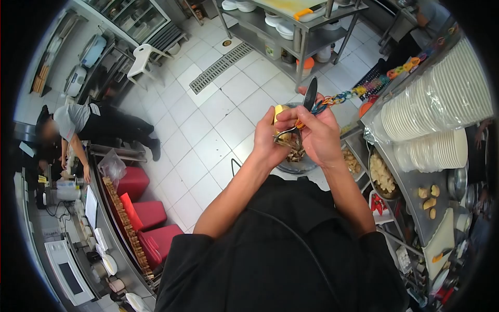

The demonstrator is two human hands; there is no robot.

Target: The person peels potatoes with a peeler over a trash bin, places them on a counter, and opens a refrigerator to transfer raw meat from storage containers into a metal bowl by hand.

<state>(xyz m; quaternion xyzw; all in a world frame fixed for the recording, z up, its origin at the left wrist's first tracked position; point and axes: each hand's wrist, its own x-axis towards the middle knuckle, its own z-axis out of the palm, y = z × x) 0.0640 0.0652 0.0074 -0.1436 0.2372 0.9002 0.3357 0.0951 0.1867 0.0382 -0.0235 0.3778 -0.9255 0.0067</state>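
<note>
My left hand, fingers closed, grips a pale yellow, partly peeled root piece; whether it is ginger or potato I cannot tell. In my right hand is a peeler, its dark handle end sticking up past the fingers and its metal head near the root piece. A chain of coloured bands runs from the peeler toward the upper right. Below both hands, partly hidden by them, a bowl holds brown peelings.
To my right are a pan of pale pieces, a tray of brownish pieces, several lumps on the steel counter, and wrapped stacks of white containers. A co-worker leans over the left counter. Red bins stand beneath it.
</note>
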